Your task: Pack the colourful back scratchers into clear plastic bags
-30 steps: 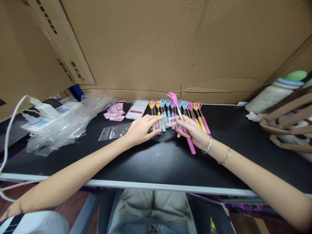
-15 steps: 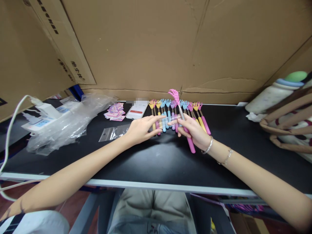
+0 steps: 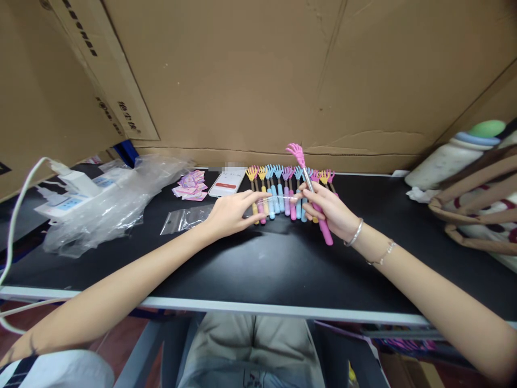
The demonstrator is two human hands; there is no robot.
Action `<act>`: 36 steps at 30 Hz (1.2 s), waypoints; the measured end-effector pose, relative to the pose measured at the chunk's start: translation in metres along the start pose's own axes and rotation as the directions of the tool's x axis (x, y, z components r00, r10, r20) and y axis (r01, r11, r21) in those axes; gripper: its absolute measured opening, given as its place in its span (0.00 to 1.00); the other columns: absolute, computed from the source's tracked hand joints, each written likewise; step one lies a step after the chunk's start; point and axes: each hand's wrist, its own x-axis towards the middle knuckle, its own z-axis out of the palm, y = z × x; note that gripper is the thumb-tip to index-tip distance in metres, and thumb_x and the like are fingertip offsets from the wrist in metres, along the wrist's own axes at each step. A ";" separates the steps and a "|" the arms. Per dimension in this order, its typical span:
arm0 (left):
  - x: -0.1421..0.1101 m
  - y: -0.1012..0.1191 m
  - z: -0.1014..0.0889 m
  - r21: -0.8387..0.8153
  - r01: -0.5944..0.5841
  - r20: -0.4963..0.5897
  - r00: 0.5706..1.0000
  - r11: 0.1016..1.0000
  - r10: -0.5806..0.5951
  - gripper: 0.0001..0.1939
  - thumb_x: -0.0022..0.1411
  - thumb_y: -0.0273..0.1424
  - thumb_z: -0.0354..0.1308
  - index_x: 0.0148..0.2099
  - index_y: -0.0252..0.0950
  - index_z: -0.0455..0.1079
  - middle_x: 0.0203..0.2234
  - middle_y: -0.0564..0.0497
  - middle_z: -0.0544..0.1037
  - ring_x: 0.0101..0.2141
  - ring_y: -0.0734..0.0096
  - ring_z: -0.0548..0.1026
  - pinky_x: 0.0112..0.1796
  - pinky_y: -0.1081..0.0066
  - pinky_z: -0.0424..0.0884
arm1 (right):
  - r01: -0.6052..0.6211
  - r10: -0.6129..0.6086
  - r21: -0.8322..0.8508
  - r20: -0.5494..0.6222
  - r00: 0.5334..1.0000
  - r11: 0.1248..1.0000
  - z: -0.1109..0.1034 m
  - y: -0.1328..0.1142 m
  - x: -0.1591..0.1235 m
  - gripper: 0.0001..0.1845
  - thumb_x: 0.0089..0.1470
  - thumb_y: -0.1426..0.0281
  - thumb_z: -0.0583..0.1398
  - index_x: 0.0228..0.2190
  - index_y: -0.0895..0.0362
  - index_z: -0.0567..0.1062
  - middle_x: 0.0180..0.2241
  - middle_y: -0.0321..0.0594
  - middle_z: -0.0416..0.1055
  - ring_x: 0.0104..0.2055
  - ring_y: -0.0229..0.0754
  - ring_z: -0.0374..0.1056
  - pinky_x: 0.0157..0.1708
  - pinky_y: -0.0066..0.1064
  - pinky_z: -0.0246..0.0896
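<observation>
My right hand (image 3: 332,211) is closed around a pink back scratcher (image 3: 326,233), its hand-shaped head tilted up and away to the left and its handle end toward me. Between my two hands stretches a clear plastic bag (image 3: 287,199). My left hand (image 3: 229,214) pinches the bag's left end, and my right fingertips touch its other end. Behind and beneath the bag lies a row of back scratchers (image 3: 279,189) in yellow, blue, purple and pink, heads pointing away from me. My right hand covers part of the row.
A phone (image 3: 226,183) and a pile of small pink cards (image 3: 191,186) lie left of the row. Another clear bag (image 3: 183,220) sits by my left wrist. Farther left is a power strip (image 3: 81,196) under plastic wrap. At right stand a bottle (image 3: 444,161) and a tan-handled bag (image 3: 464,202).
My right hand has shifted right and slightly up with the pink back scratcher. The clear bag now spans farther between my hands. My left hand has barely moved.
</observation>
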 end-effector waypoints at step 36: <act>0.001 -0.004 -0.012 0.072 0.000 -0.070 0.998 0.997 0.005 0.24 0.63 0.44 0.52 0.60 0.47 0.60 0.40 0.53 0.74 0.35 0.72 0.73 0.30 0.76 0.60 | 0.201 -0.085 -0.954 0.186 0.979 0.224 -0.064 -0.022 0.005 0.10 0.52 0.64 0.57 0.35 0.52 0.76 0.32 0.37 0.76 0.33 0.41 0.70 0.31 0.29 0.57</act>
